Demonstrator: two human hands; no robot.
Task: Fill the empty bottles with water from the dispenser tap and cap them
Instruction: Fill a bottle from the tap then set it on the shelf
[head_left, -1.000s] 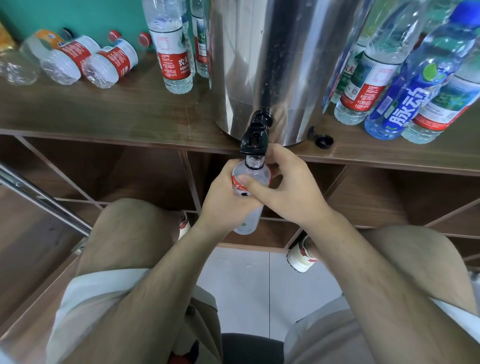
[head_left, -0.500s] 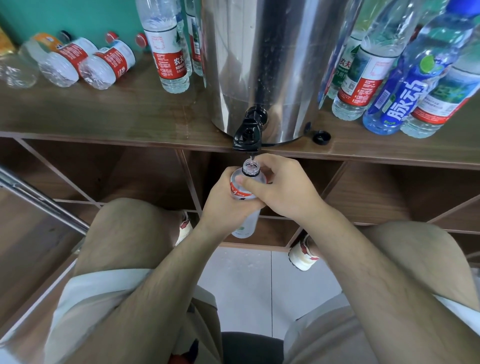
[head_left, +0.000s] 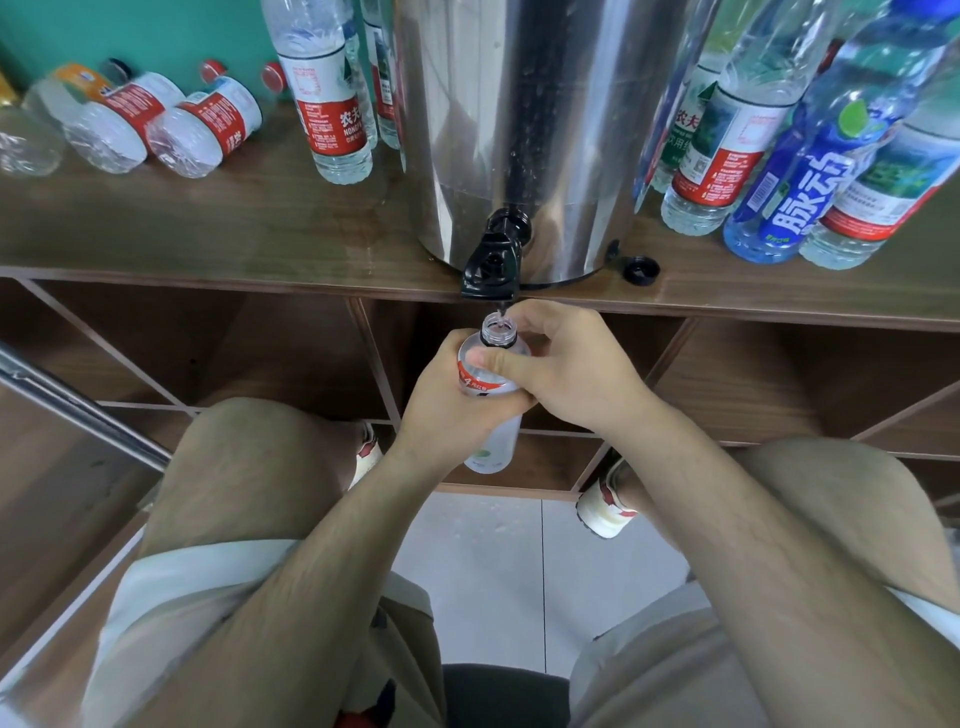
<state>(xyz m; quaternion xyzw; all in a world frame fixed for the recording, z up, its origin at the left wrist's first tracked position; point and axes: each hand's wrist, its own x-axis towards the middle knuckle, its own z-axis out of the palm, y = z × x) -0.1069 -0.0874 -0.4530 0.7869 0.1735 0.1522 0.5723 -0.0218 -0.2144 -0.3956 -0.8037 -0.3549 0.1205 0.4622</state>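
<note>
Steel dispenser stands upper centre on the wooden shelf, its black tap overhanging the edge. Just below, at mid-frame, the clear bottle is upright, its open mouth under the spout, and a thin stream seems to run in. Overflow looks the likeliest slip, since neither hand is on the tap; a small drift of the narrow mouth would also spill water. The left hand wraps the labelled body, and the right hand curls round the shoulder, thumb across the front. A loose black cap lies right of the tap.
</note>
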